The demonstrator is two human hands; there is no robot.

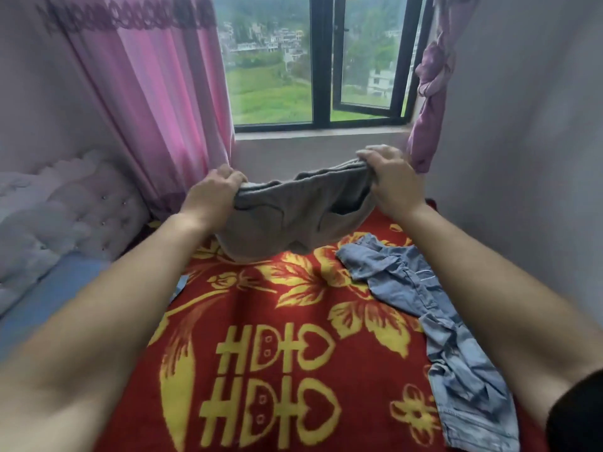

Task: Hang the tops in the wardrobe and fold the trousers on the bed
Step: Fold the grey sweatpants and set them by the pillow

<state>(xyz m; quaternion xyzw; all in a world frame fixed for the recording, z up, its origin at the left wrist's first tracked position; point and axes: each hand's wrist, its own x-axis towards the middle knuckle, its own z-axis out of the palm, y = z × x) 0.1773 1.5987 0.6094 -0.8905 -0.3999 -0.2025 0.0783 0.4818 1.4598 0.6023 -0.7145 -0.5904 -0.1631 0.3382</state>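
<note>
Both arms are extended over the bed (55,288), toward the window (321,60).

My left hand (212,194) is clenched on the left end of the waistband of the grey trousers (293,213). My right hand (391,181) grasps the right end, with the fingers curled over the band. The waistband sags slightly between the two hands.

The grey trousers hang in the air below the hands (two pocket openings face me). Their lower end touches the red blanket (261,321) near its far edge. I cannot tell how the legs lie beneath the hanging part.

A light-blue denim garment (424,305) lies crumpled on the right side of the red blanket, just beside my right forearm and apart from the grey trousers.

The blanket carries a yellow flower pattern and two yellow characters in the near centre. A pale tufted headboard (65,203) stands at the left. A pink curtain (156,93) hangs left of the window, and a knotted purple curtain (430,93) hangs at its right.
</note>
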